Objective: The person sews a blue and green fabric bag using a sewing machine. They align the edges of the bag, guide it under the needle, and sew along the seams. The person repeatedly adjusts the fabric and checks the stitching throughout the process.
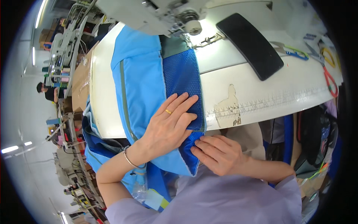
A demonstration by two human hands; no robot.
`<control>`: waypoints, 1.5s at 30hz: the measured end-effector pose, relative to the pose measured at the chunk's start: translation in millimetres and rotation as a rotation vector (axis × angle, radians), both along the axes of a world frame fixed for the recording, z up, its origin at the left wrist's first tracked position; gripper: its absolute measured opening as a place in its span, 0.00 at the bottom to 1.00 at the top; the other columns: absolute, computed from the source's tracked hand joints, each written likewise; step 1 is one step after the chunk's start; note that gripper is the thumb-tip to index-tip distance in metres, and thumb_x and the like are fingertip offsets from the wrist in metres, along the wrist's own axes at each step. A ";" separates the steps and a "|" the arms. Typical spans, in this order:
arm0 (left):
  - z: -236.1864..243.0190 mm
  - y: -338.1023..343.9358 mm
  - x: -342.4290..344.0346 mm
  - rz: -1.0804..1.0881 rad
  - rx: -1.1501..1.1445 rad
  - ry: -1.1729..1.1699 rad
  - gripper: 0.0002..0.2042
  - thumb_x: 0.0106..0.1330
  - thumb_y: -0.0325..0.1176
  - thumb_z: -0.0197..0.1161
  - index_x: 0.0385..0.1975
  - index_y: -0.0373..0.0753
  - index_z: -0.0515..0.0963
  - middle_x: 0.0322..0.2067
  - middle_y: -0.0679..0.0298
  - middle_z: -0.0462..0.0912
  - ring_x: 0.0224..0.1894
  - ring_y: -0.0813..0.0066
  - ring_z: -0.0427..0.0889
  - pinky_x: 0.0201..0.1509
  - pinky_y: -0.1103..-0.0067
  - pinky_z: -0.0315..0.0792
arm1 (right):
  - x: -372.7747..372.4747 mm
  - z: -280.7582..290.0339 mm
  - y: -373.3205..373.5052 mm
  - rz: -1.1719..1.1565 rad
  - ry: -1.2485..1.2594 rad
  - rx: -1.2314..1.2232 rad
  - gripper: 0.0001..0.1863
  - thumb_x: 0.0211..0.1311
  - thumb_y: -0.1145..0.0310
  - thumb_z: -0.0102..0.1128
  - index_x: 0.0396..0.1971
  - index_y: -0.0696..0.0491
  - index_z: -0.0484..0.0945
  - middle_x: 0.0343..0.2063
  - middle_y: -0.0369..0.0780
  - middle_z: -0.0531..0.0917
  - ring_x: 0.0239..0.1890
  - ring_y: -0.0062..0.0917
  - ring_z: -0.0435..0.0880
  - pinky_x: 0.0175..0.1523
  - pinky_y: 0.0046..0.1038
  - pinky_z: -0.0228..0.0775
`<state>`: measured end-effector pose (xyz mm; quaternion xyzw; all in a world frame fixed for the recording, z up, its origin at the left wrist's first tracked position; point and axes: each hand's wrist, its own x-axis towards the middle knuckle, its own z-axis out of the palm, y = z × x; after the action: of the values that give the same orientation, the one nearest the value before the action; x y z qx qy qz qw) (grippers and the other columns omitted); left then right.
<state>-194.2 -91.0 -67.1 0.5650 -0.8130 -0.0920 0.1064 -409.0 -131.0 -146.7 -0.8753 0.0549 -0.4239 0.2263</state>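
Observation:
A light blue fabric piece [143, 76] with a dark zipper-like strip lies on the white sewing table, its far end close to the needle area of the sewing machine [149, 16]. Along its right side runs a darker blue mesh panel [182, 72]. My left hand [169, 125] rests on the mesh, palm down and fingers stretched out. At the near right corner, my right hand [222, 155] pinches the edge of the blue fabric, whose lower part hangs over the table edge. The fingertips partly hide the fold there.
A black phone [251, 46] lies right of the machine. Beyond it are snips [296, 54] and red-handled scissors [330, 80]. A ruler scale [257, 105] runs along the table's near edge. More blue fabric [93, 140] hangs at the left. Another person [48, 91] sits far left.

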 end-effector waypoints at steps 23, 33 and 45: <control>-11.0 -10.9 5.0 0.001 -0.106 0.024 0.18 0.50 0.30 0.73 0.41 0.36 0.76 0.62 0.46 0.78 0.62 0.45 0.79 0.65 0.57 0.75 | -9.2 22.1 -29.0 0.101 0.183 -0.039 0.12 0.58 0.70 0.63 0.39 0.57 0.88 0.41 0.44 0.88 0.47 0.33 0.86 0.51 0.32 0.82; -10.3 -54.0 24.8 0.026 -0.113 0.041 0.21 0.45 0.27 0.75 0.42 0.37 0.77 0.62 0.50 0.78 0.63 0.50 0.78 0.66 0.60 0.75 | 5.3 20.4 -58.1 -0.013 0.159 -0.073 0.13 0.54 0.71 0.64 0.38 0.59 0.87 0.41 0.44 0.88 0.48 0.34 0.86 0.52 0.32 0.81; 3.2 -36.2 30.8 -0.039 -0.236 -0.081 0.19 0.55 0.27 0.71 0.48 0.35 0.83 0.49 0.57 0.85 0.54 0.54 0.84 0.66 0.56 0.77 | 8.2 8.9 -58.4 -0.017 0.092 -0.125 0.08 0.62 0.69 0.67 0.35 0.58 0.87 0.41 0.45 0.89 0.48 0.33 0.88 0.50 0.31 0.81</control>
<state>-163.4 -127.1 -64.0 0.5357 -0.8328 0.0252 0.1371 -400.8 -189.4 -137.8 -0.9056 0.0460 -0.3878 0.1651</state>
